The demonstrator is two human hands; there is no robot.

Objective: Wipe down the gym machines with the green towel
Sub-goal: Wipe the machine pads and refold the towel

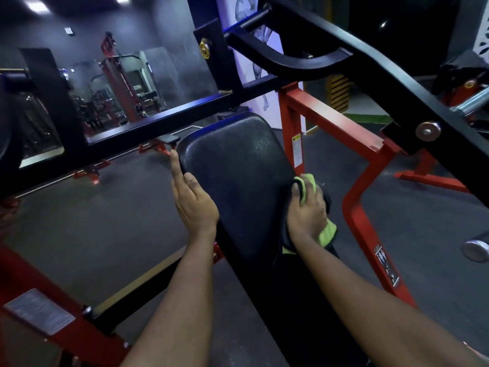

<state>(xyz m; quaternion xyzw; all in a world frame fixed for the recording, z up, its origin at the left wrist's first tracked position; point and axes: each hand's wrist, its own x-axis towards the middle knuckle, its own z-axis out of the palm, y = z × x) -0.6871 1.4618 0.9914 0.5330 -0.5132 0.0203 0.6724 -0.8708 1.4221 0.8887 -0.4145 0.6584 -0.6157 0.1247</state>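
The person's left hand (194, 200) is flat, with the fingers straight and close together. It rests along the left edge of the black pad (238, 181), with the fingertips pointing up toward the top of the pad.

The right hand (307, 207) grips the green towel (328, 231) and holds it against the right edge of the same pad. The thumb lies over the towel at the pad's edge.

There are two hands, one towel and one pad. The pad sits in a red frame (330, 120). One long black bar (158, 117) runs across behind the pad. One thick black arm (370, 70) slants down on the right, with a round silver bolt (428, 131) on it. Three labels show: a white sticker (297, 149) on the red post, a dark sticker (386, 266) on the slanted red leg, and a gray plate (39, 311) at the lower left.

Most of the towel is hidden under the right hand, so only bright green bits stick out above and below it. The right hand's fingers go around the far side of the pad and cannot be seen well. The words on the labels are too small to read. The back of the room is dark and blurry. Both arms are cut off at the bottom of the view.
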